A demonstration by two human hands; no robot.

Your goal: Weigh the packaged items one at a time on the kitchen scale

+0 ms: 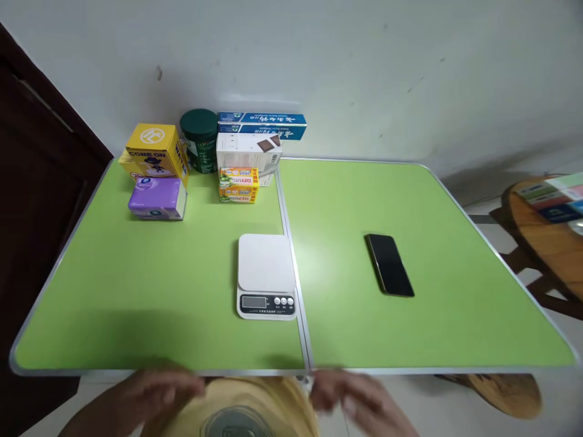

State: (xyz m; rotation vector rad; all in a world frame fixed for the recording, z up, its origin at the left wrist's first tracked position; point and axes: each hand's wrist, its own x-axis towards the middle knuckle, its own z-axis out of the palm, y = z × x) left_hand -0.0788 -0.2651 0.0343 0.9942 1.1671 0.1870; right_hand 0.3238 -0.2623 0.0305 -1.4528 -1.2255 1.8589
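At the near edge of the green table, my left hand (pixel 159 391) hovers with its fingers stretched out, slightly blurred and holding nothing. My right hand (pixel 353 394) is at the same edge, blurred, fingers loosely bent and apart, with nothing visible in it. Between and beyond them lies a white kitchen scale (pixel 266 264), its dark display and buttons facing me; neither hand touches it. A black smartphone (pixel 390 265) lies flat on the right half of the table.
Against the wall stand a yellow box (pixel 155 152), purple tissue pack (pixel 157 198), dark green jar (pixel 200 139), blue toothpaste boxes (pixel 262 124), white box (pixel 241 150) and orange-yellow boxes (pixel 238 185). A metal-edged seam splits the green table (pixel 337 328). A wooden stool (pixel 542 224) stands right.
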